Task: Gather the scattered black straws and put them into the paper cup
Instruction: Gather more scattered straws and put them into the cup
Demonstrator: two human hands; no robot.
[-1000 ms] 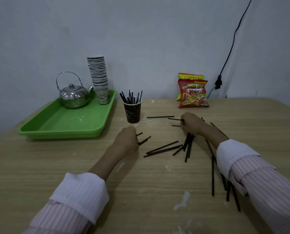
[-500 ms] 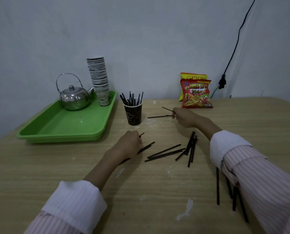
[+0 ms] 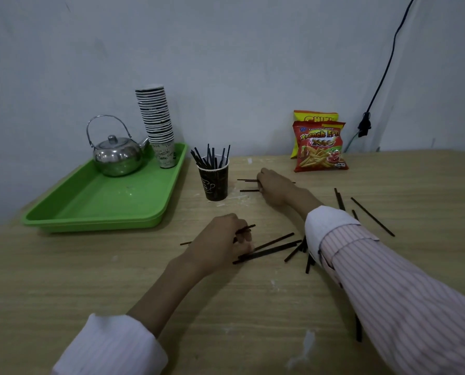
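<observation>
A dark paper cup (image 3: 214,182) stands on the wooden table with several black straws (image 3: 211,156) upright in it. My left hand (image 3: 220,240) rests on the table in front of the cup, closed on a black straw whose ends stick out either side. My right hand (image 3: 273,185) lies to the right of the cup, fingers closed on black straws (image 3: 246,180) that point left toward the cup. More loose straws (image 3: 269,249) lie between my hands, and others (image 3: 372,216) lie beyond my right sleeve.
A green tray (image 3: 71,212) at the left holds a steel kettle (image 3: 117,155) and a tall stack of paper cups (image 3: 156,123). Two snack bags (image 3: 319,146) lean against the back wall. A black cable (image 3: 380,82) hangs at the right.
My right hand has settled back onto the table beside the cup, straws still in its fingers. My left hand has slid slightly right onto the loose straws. The camera has shifted a little.
</observation>
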